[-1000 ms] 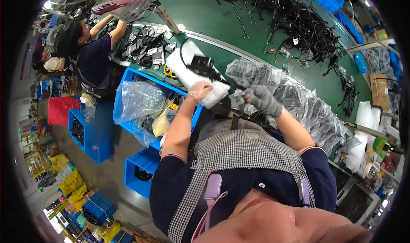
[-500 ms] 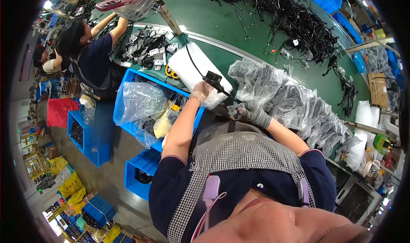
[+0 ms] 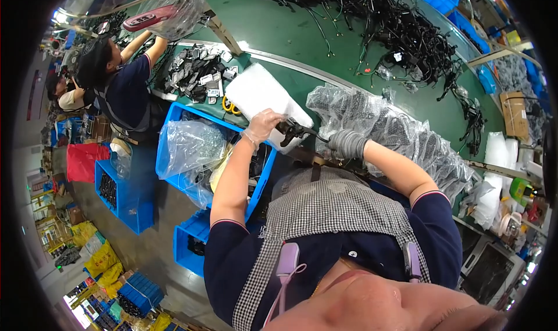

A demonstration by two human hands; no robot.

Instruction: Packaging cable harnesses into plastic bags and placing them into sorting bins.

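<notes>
**Both hands on one small black plastic device [image 3: 289,132]**

From where I stand, the step in hand looks like handling and straightening the piece. The worker's left hand [image 3: 265,124], in what seems a thin pale glove, pinches its body; the right hand [image 3: 349,143], in a grey knitted glove, is curled narrowly around its black cable. The device hangs between them, over the lower edge of a white, padded-looking pack of sheets [image 3: 256,89]. I'd say the next move calls for a steady left pinch and a little slack in the cable.

Taking the device as the clock's centre, yellow-handled scissors [image 3: 228,105] lie at ten on the green tabletop [image 3: 285,34], with a heap of small grey-and-black flat pieces [image 3: 195,75] beyond. Clear plastic-wrapped bundles [image 3: 372,118] run from three to four; tangled black cables [image 3: 378,17] sprawl around one. A blue plastic crate [image 3: 161,156] sits at eight, and a co-worker in navy [image 3: 129,89] works past nine.
</notes>
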